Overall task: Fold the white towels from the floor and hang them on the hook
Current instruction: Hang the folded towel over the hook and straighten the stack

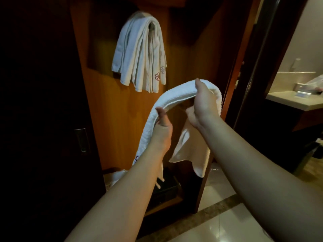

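While you stand before the open wooden wardrobe [122, 105], its lower shelf [167, 201] holds a dark box-like thing [166, 187], hard to make out in the shadow, and a bit of crumpled white cloth [114, 177] shows at the shelf's left edge beside your forearm. Higher up, the hanging towels [139, 55] are draped over the hook [151, 26], which is almost wholly covered; they hang as a bundle of folded white layers, too closely packed to count, with two small flower emblems near their lower right corner. You hold one white towel [176, 95] in the air below and to the right of that bundle, folded into a long band that arches between your hands. Your left hand [161, 131] grips the band's left side, thumb pressed on the near face and fingers curled behind it. Your right hand [202, 103] clasps the band's higher right end, fingers wrapped around the cloth, and the loose tail hangs down below that wrist. On the right, through a doorway, a pale counter [290, 100] carries some small objects that are too blurred to name.
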Available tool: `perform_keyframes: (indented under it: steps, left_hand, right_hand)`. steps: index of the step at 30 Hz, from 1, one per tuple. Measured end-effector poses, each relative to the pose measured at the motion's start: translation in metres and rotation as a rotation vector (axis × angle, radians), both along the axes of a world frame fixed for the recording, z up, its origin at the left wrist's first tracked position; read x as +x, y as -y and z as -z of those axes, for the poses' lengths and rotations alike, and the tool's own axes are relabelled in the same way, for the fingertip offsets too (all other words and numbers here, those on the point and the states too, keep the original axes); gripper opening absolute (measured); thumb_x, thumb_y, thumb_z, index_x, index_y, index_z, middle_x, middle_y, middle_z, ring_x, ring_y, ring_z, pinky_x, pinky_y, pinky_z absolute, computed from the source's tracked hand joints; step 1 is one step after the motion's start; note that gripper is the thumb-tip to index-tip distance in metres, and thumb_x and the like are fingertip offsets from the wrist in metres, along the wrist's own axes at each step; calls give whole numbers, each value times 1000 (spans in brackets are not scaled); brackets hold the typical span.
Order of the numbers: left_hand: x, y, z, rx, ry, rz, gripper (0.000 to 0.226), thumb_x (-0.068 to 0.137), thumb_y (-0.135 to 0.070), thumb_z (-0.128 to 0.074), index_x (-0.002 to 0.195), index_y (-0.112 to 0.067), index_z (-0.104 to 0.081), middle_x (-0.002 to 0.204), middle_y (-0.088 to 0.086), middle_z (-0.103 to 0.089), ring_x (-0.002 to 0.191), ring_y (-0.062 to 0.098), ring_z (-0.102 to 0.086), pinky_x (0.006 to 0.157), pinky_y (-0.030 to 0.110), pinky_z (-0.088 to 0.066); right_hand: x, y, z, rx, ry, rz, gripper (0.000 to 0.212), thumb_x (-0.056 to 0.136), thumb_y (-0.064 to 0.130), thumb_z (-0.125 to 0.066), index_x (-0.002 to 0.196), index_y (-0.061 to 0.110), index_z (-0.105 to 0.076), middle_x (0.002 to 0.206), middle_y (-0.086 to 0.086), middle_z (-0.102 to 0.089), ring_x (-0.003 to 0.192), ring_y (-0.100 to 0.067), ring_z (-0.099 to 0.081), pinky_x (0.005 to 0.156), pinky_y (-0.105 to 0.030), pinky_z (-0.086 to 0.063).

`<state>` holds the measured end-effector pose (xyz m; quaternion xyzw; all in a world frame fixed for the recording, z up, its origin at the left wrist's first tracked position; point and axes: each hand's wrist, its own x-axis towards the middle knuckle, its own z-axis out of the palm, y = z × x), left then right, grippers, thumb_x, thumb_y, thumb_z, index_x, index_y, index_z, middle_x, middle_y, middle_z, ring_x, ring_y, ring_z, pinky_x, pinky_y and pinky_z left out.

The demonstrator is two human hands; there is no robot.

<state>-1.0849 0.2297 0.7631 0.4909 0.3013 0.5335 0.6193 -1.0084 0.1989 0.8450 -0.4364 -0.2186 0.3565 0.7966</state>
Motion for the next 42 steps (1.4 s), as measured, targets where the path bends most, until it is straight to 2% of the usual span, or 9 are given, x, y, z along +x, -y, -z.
perform_keyframes:
  steps: [2, 5, 8, 12, 15, 19, 29, 36, 42]
  left_hand:
    - [-11, -5, -11, -2, 40, 21, 131, 36, -111, -29, 138, -31, -51, 131, -16, -62, 123, 15, -50, 100, 32, -35]
    - [-26, -16, -27, 18, 170, 12, 64, 72, -84, -53, 122, -43, -60, 139, -7, -59, 132, 14, -48, 104, 33, -37]
    - [-38, -35, -40, 7, 143, -99, 35, 85, -64, -59, 108, -38, -66, 129, -4, -64, 123, 16, -55, 112, 42, -39]
    - [-48, -53, -64, 52, 15, -283, 53, 84, -58, -52, 126, -29, -63, 128, 1, -65, 119, 19, -58, 110, 47, -43]
    - [-53, -66, -80, 96, -72, -330, 51, 83, -59, -49, 125, -32, -61, 128, 1, -63, 119, 21, -56, 107, 47, -44]
    - [-60, -94, -103, 169, -110, -314, 56, 85, -57, -50, 131, -28, -62, 129, 1, -64, 121, 18, -56, 104, 42, -45]
    - [-42, -194, -158, 415, -125, -353, 31, 86, -60, -52, 96, -34, -65, 89, -12, -75, 90, 2, -69, 68, 22, -50]
    - [-14, -278, -219, 520, -185, -445, 30, 93, -60, -54, 101, -32, -64, 80, -18, -75, 77, -1, -71, 57, 18, -53]
    - [9, -332, -275, 591, -120, -514, 19, 97, -47, -57, 89, -30, -58, 69, -13, -72, 66, -7, -67, 57, 12, -48]
  right_hand:
    - [8, -3, 6, -64, 164, 44, 52, 97, 42, -58, 139, 14, -46, 118, -2, -59, 113, -20, -57, 102, -43, -49]
    - [16, -11, 8, -137, 344, 24, 56, 97, 52, -53, 139, 16, -48, 127, 2, -57, 117, -16, -54, 110, -38, -40]
    - [22, -18, 6, -228, 491, 88, 68, 93, 64, -51, 140, 15, -54, 122, 8, -50, 108, -11, -47, 95, -23, -30]
    - [35, -26, 0, -208, 470, 163, 44, 93, 61, -54, 116, 25, -62, 115, 6, -64, 92, -4, -55, 78, -19, -37]
    - [42, -40, -10, -207, 470, 112, 52, 100, 53, -46, 133, 15, -55, 123, -3, -62, 107, -14, -57, 98, -31, -43]
    - [54, -69, -25, -165, 567, 150, 53, 103, 49, -39, 139, 13, -53, 112, 2, -55, 87, -3, -49, 74, -21, -34]
    - [103, -182, -74, -74, 688, 101, 42, 98, 59, -36, 87, 24, -58, 92, 0, -69, 88, -12, -65, 77, -29, -48]
    - [151, -267, -140, 61, 714, 8, 37, 101, 54, -37, 91, 24, -56, 89, 2, -65, 86, -12, -61, 67, -27, -39]
    - [175, -344, -200, 19, 755, 57, 51, 96, 61, -41, 127, 22, -54, 119, -10, -63, 110, -26, -58, 108, -41, -42]
